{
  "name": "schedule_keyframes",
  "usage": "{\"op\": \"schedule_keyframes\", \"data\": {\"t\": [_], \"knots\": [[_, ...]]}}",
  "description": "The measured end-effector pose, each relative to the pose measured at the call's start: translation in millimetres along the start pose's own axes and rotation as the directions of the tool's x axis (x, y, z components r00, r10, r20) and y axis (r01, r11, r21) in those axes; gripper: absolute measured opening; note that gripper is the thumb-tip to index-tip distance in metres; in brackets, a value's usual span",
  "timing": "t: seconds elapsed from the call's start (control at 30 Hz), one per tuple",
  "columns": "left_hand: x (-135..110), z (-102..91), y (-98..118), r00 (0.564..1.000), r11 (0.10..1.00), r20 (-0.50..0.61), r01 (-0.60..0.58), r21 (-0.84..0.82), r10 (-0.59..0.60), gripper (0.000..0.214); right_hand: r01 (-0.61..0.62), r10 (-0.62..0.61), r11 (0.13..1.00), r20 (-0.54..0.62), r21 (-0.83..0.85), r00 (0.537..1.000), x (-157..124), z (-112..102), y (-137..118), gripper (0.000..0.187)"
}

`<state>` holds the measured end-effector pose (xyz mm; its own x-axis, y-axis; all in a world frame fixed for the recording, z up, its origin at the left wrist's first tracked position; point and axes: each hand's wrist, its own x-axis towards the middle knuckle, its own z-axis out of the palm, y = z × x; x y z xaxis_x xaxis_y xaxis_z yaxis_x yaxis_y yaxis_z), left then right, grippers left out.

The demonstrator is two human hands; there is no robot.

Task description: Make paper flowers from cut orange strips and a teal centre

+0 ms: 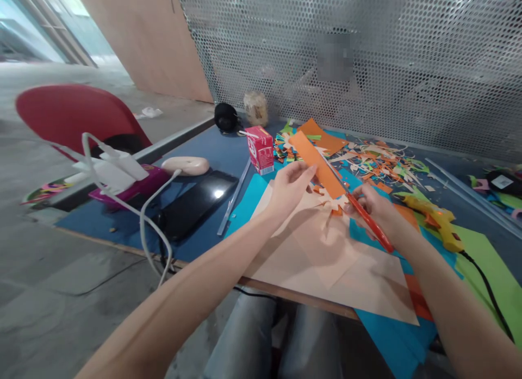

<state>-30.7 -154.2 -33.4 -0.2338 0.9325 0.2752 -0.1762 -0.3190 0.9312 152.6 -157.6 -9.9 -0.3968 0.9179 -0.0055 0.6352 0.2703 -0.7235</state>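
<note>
My left hand (294, 184) pinches an orange paper strip (317, 166) between thumb and fingers, holding it above the table. In my right hand (372, 207) is a pair of scissors with red handles (374, 227). The blades point up and left and lie along the strip's right edge. Under my hands are pale peach paper sheets (293, 251) on top of blue sheets (391, 335). Small cut pieces in white and orange (332, 205) lie on the peach paper, partly hidden by my hands.
A pink drink carton (260, 149) stands left of a heap of paper scraps (377, 159). At right lies a yellow glue gun (434, 218) with a black cord. On the left are a phone (199, 204), a white case (185, 165) and a purple power strip (134, 186) with white cables.
</note>
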Motion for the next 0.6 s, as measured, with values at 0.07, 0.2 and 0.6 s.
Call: {"op": "schedule_keyframes", "data": {"t": [0.07, 0.2, 0.6], "knots": [[1.2, -0.7, 0.3, 0.999, 0.999, -0.045, -0.022, -0.028, 0.021, 0.019, -0.001, 0.001, 1.0, 0.001, -0.021, 1.0, -0.4, 0.0, 0.4, 0.03], [4.7, -3.1, -0.9, 0.99, 0.996, -0.115, -0.084, -0.022, 0.081, 0.016, -0.002, 0.002, 1.0, 0.006, -0.018, 1.0, -0.9, 0.8, -1.1, 0.031], [3.8, -3.5, -7.6, 0.99, 0.989, -0.073, -0.112, 0.1, 0.12, 0.017, 0.006, -0.008, 1.0, 0.06, 0.026, 0.998, -3.7, 3.4, -4.8, 0.031]]}}
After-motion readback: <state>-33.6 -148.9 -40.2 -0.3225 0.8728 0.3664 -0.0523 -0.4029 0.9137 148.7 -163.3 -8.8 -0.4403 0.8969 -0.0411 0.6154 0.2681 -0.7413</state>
